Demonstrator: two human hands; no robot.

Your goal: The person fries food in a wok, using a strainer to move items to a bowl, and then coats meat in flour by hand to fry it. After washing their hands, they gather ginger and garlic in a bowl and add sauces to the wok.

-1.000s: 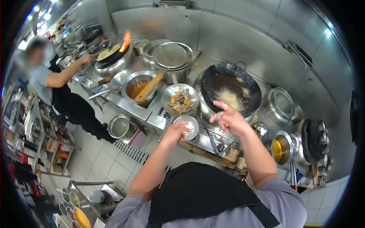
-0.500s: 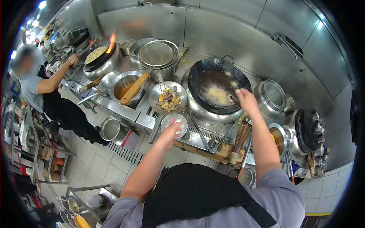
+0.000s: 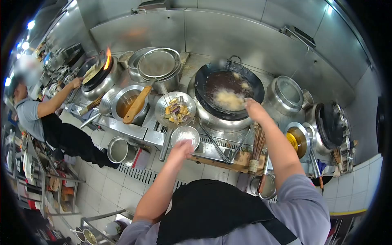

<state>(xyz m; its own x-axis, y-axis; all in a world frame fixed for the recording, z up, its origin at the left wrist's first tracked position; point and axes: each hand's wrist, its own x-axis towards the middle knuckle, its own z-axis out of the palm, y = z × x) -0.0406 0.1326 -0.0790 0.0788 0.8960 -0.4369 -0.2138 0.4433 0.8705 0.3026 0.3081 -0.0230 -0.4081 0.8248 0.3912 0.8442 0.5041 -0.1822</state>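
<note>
My right hand [image 3: 256, 110] is over the near right side of a black wok [image 3: 258, 87]. Its fingers are drawn together, and what they hold, if anything, is too small to make out. Pale foam bubbles in the dark oil [image 3: 228, 99] just left of the fingertips. My left hand [image 3: 183, 150] is at the near rim of a small metal bowl [image 3: 185, 134] with whitish contents; its fingers are blurred. Beyond this bowl lies a perforated strainer [image 3: 162, 111] with fried yellow and purple pieces [image 3: 178, 111], apparently eggplant, in it.
A pot of brown liquid [image 3: 119, 98] with a wooden-handled tool across it stands left, near stacked sieves [image 3: 159, 63]. A bamboo brush [image 3: 258, 145] and an oil bowl [image 3: 302, 136] are on the right. A co-worker [image 3: 49, 118] handles a flaming wok [image 3: 98, 73] at the far left.
My left hand has drawn back from inside the small bowl to its near rim. My right fingers have come closer together at the wok. The co-worker's wok has tilted. The view has turned slightly.
</note>
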